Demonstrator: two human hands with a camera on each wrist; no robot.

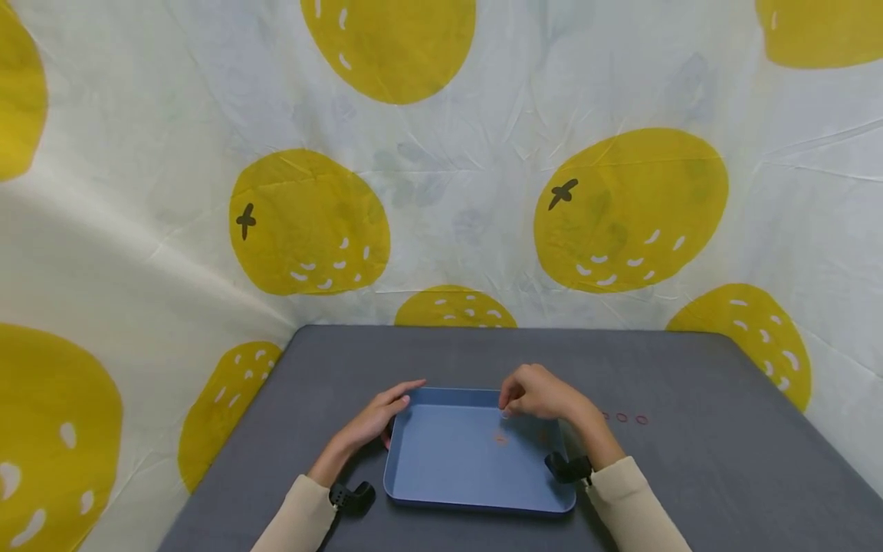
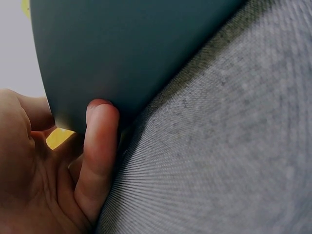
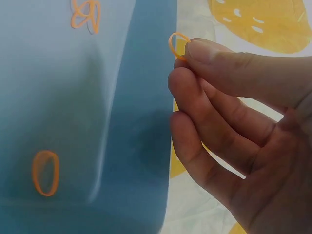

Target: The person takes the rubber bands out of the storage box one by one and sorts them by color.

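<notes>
A shallow blue tray (image 1: 469,460) lies on the grey table. My left hand (image 1: 372,418) holds its far left corner, thumb at the rim and a finger (image 2: 101,141) against the outer wall. Above the tray's far right side, my right hand (image 1: 541,392) pinches a small orange rubber band (image 3: 172,45) between thumb and fingertip. Inside the tray lie a small cluster of orange rubber bands (image 3: 87,14) and a single rubber band (image 3: 46,173) apart from it, near the right wall.
To the tray's right, a short row of reddish rings (image 1: 622,418) lies on the grey tabletop (image 1: 704,460), partly hidden by the right forearm. A white curtain with yellow fruit shapes (image 1: 310,222) hangs behind and beside the table.
</notes>
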